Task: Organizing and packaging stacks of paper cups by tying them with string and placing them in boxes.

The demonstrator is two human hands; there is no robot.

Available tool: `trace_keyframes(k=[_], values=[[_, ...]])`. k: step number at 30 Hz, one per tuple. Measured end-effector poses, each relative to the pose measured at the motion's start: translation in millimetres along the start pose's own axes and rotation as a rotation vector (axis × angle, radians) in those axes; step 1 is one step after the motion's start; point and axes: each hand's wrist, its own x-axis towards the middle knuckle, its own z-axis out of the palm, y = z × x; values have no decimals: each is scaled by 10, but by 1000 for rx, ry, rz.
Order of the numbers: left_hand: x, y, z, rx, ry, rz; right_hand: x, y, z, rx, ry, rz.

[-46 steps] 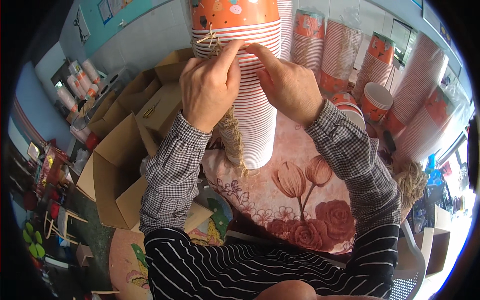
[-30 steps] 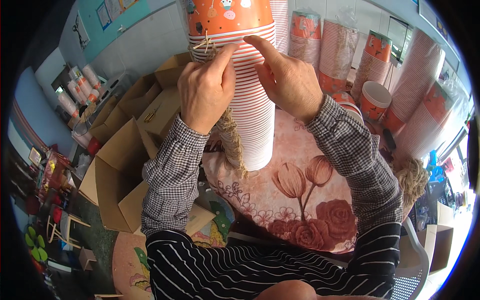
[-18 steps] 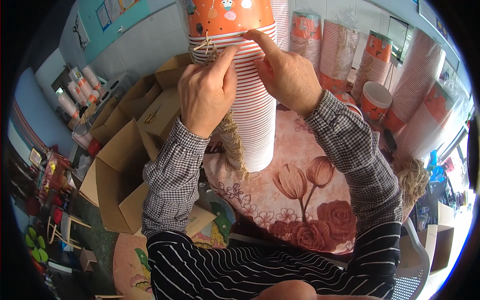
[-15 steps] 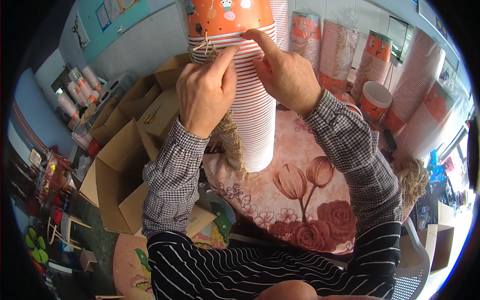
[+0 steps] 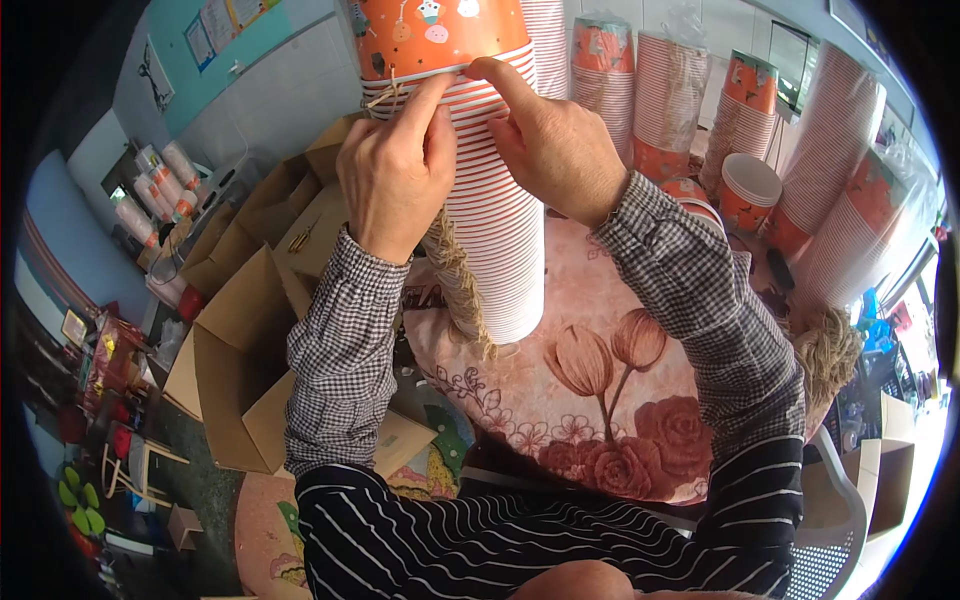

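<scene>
A tall stack of nested paper buckets (image 5: 500, 270), white-rimmed with orange print, stands upright in front of me. Its top bucket (image 5: 445, 30) shows orange with small cartoon figures. My left hand (image 5: 395, 180) is at the stack's left, index finger stretched to the top bucket's rim and the other fingers curled. From the right, my right hand (image 5: 560, 150) hooks its index finger at the same rim, thumb lower and apart. The fingertips nearly meet; anything tiny between them is hidden. A loop of twine (image 5: 385, 92) pokes out beside the left index finger. Twisted twine (image 5: 455, 265) hangs down the stack's side.
A flowered cloth (image 5: 570, 400) covers the surface under the stack. More bucket stacks (image 5: 670, 90), some in clear plastic, stand behind at right, near a single bucket (image 5: 750, 190). A twine bundle (image 5: 828, 355) hangs at right. Open cardboard boxes (image 5: 240, 350) and scissors (image 5: 300, 238) lie left.
Both hands and the stack's top appear shifted slightly left. My left index fingertip has come up to the top bucket's rim, closer to the right one.
</scene>
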Motion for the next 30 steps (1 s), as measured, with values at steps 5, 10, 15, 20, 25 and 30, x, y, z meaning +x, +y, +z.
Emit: trace_keyframes(k=[5,10,15,20,25,30], values=[[65,34,-17,-21,-21,-45,35,55,-83,-109,-31,-41],[73,14,1,-29,-11,-31,-22,75,-81,-265,-57,-129],[82,16,13,-25,-16,-32,-111,100,-34,-355,-62,-119],[91,29,-10,-4,-39,-45,-22,32,-133,-107,-111,-30],[79,42,-34,3,-82,-66,-31,27,-79,-93,-104,-13],[59,35,23,8,-53,-7,-111,82,68,-106,-57,-32]])
